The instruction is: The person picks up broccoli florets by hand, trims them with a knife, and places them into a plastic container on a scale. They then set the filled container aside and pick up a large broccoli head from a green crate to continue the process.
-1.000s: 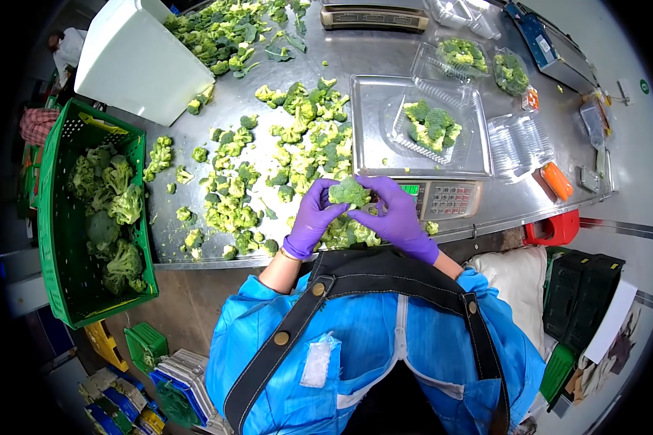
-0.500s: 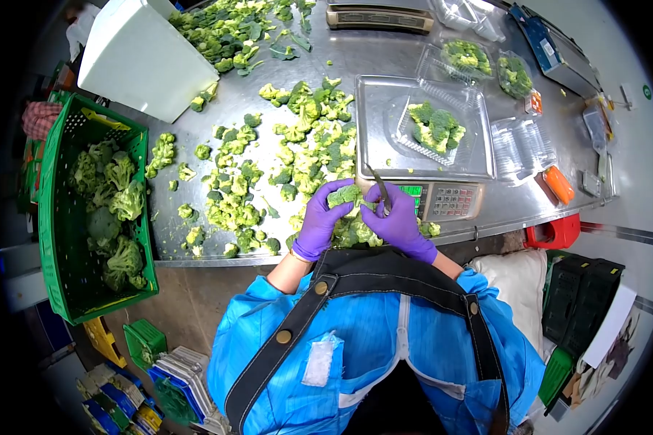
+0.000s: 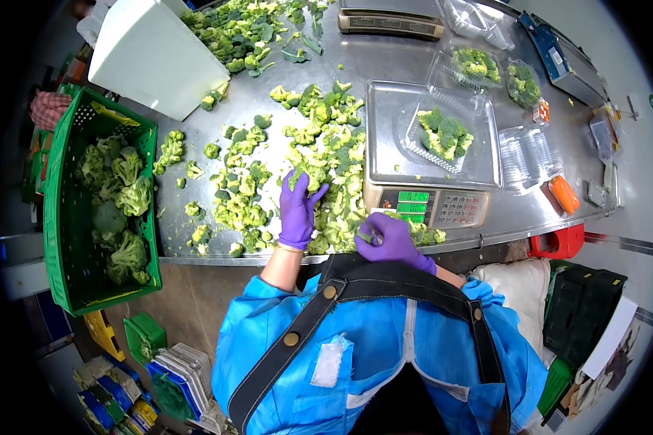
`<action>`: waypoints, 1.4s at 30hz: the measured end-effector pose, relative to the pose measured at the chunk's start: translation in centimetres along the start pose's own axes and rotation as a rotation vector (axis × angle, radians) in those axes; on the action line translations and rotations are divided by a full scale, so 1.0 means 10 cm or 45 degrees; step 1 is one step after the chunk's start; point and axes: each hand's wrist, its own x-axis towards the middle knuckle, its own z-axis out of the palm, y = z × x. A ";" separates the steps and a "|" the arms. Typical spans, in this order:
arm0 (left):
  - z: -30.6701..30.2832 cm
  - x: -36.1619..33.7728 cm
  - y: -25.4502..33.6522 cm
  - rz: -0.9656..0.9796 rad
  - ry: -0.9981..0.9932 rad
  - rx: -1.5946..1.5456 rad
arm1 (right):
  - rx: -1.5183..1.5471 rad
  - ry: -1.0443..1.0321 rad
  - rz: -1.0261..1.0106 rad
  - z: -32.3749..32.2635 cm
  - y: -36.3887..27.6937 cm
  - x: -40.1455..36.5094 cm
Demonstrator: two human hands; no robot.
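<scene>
My left hand [image 3: 297, 210], in a purple glove, reaches into the pile of cut broccoli [image 3: 337, 156]; its thumb and fingers curve around a broccoli floret [image 3: 313, 178]. Close to the table edge, my right hand [image 3: 389, 239] is closed. A small knife shows in it in the earlier frame; now the fingers mostly hide it. A clear plastic tray [image 3: 453, 166] holding several florets [image 3: 446, 136] rests on the scale's metal pan [image 3: 384, 163]. The lit scale display [image 3: 413, 206] is just beyond my right hand.
On the left stands a green crate [image 3: 65, 239] of broccoli heads. A white bin [image 3: 149, 61] lies tilted near more florets. Packed trays [image 3: 522, 83], stacked empty trays [image 3: 530, 156], an orange object [image 3: 563, 194] and a second scale [image 3: 392, 25] are at the back and right.
My hands have separated. The left has moved left and forward onto the floret pile; the right has dropped slightly toward the table edge. The view has shifted slightly.
</scene>
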 end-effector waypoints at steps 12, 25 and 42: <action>0.30 -0.35 0.17 -0.466 -0.626 0.037 | -0.006 0.210 -0.019 -0.03 -0.06 0.05; 0.23 -0.30 0.26 -0.298 -0.815 0.420 | 0.178 0.298 0.144 -0.06 0.12 0.05; -0.01 -0.17 0.04 0.082 -0.546 1.107 | 0.935 0.721 0.652 -0.69 0.31 0.09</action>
